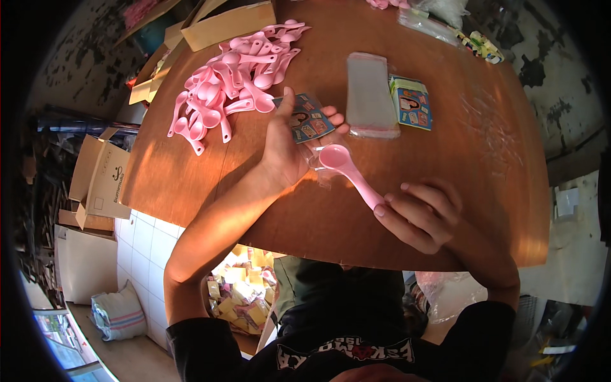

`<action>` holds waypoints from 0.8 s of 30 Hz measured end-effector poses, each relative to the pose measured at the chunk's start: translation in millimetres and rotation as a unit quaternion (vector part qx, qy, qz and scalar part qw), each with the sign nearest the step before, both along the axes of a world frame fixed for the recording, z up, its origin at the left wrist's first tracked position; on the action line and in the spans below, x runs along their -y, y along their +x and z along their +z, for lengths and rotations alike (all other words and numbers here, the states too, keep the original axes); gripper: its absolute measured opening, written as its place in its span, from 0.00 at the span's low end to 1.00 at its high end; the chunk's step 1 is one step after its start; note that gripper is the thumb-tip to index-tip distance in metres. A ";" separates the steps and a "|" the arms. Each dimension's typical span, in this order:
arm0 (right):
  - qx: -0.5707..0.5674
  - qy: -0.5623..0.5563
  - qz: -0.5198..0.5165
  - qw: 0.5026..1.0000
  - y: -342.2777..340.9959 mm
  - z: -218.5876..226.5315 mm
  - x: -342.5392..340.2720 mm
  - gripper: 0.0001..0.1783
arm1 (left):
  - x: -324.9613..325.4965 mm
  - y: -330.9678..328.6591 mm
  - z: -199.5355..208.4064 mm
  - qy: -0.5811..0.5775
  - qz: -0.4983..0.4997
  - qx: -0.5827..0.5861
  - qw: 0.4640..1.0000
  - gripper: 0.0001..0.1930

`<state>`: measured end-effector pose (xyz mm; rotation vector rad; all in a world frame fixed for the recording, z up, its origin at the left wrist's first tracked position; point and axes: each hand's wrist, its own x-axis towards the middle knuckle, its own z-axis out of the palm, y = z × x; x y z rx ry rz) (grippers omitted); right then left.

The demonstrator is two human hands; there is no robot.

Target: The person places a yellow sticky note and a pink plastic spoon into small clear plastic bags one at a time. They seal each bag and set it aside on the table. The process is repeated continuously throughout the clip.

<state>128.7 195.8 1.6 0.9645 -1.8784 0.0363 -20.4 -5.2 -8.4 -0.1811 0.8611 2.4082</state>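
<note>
My left hand (284, 148) grips a small blue printed card (310, 121) that seems to sit in a clear plastic sleeve (323, 173), whose loose end hangs below the palm. Between thumb and fingertips, my right hand (425, 216) pinches the handle end of a pink plastic spoon (358, 176). The spoon's round bowl points toward the sleeve's end; whether they touch I cannot tell. A stack of clear plastic sleeves (371, 99) lies farther away, with a pile of blue cards (414, 109) at its right. Left of my hands spreads a heap of pink spoons (219, 86).
Everything rests on a brown wooden table (254, 210). Cardboard boxes (229, 27) stand at its far left. More plastic packaging (428, 27) lies at the far right edge. Below, beside my lap, a box holds many wrapped yellowish packets (238, 290).
</note>
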 end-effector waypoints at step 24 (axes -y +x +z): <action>-0.036 0.025 -0.020 0.999 -6.1 1.7 -0.3 0.12 | -0.2 8.7 -3.7 0.046 -0.065 -0.053 0.995 0.40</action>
